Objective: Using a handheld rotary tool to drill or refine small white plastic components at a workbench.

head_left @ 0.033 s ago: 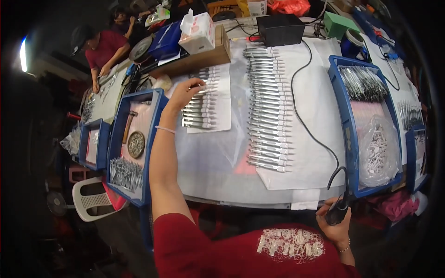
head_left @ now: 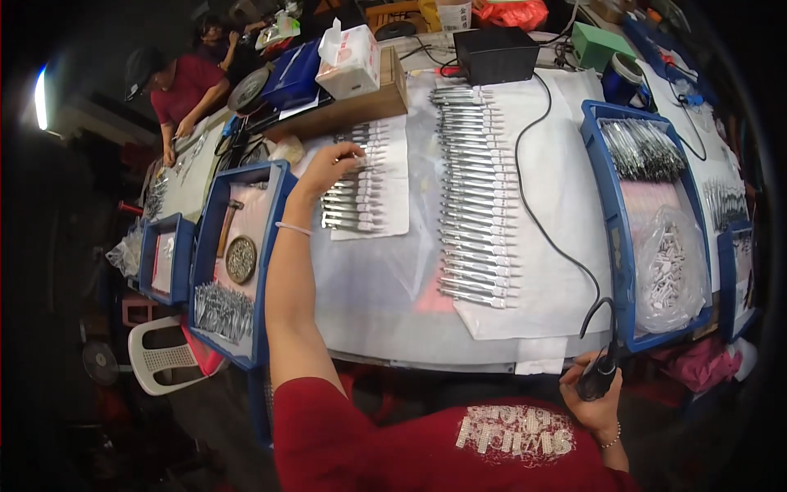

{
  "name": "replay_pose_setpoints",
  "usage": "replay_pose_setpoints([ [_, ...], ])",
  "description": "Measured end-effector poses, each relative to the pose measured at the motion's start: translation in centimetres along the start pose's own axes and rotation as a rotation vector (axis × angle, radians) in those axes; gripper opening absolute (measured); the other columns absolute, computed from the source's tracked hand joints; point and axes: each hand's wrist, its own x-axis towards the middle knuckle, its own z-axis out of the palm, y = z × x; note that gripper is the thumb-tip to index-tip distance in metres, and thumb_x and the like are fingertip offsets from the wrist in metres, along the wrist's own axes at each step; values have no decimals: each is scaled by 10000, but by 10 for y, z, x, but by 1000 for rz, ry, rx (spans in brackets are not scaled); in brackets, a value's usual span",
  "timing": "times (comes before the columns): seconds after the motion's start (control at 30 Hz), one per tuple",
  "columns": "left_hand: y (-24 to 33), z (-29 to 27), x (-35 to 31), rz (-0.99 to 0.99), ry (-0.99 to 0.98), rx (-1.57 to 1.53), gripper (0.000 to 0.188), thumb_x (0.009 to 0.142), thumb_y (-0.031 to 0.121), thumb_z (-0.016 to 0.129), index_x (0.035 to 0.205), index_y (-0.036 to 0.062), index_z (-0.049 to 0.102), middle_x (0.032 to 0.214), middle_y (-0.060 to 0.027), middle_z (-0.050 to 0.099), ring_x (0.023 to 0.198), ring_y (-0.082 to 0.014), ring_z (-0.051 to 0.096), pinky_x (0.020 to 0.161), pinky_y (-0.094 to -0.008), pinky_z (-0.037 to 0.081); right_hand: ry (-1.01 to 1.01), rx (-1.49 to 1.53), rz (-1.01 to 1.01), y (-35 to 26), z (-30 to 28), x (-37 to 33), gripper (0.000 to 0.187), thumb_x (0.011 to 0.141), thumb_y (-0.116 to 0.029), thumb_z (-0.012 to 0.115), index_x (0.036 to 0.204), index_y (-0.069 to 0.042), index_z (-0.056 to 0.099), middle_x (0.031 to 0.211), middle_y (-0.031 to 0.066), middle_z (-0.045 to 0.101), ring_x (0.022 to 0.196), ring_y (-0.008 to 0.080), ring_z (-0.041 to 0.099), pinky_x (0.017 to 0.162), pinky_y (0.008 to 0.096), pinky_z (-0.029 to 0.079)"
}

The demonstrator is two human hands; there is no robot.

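Note:
My left hand (head_left: 334, 166) reaches over a short row of slim, silver, pointed metal tools (head_left: 354, 197) on a white sheet. Its fingers are bent and pressed together at the row, and what lies between the fingertips is hidden. A longer row of the same kind of tools (head_left: 475, 189) lies on white cloth to the right of that hand. Low at the table's near edge, my right hand (head_left: 592, 385) is wrapped round a black corded electric screwdriver (head_left: 598, 375). Its black cord (head_left: 531, 197) runs across the cloth to a black box (head_left: 496, 54).
Blue trays stand on both sides: the left tray (head_left: 266, 287) holds a hammer (head_left: 229, 225), a round dish (head_left: 241, 259) and metal parts; the right tray (head_left: 616, 246) holds metal parts and a bag of white pieces (head_left: 668, 266). A tissue pack (head_left: 351, 61) stands behind. Two people sit far left.

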Motion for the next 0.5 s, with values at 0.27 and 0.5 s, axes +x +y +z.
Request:
replay_pose_setpoints([
  [0.27,-18,-9,18,29,-150,86,181,832,52,658,1010,44,695,935,-42,631,881,-125,578,772,-251,471,-42,-17,17,-12,3,15,378,641,-39,780,927,-2,536,646,39,645,549,87,608,556,219,476],
  [0.5,-22,0,-4,27,103,-109,179,821,29,637,989,46,695,1006,-97,604,952,-245,599,865,-303,460,-91,-147,-69,-20,5,13,369,656,-65,777,938,-14,545,625,32,641,543,100,626,551,226,481],
])
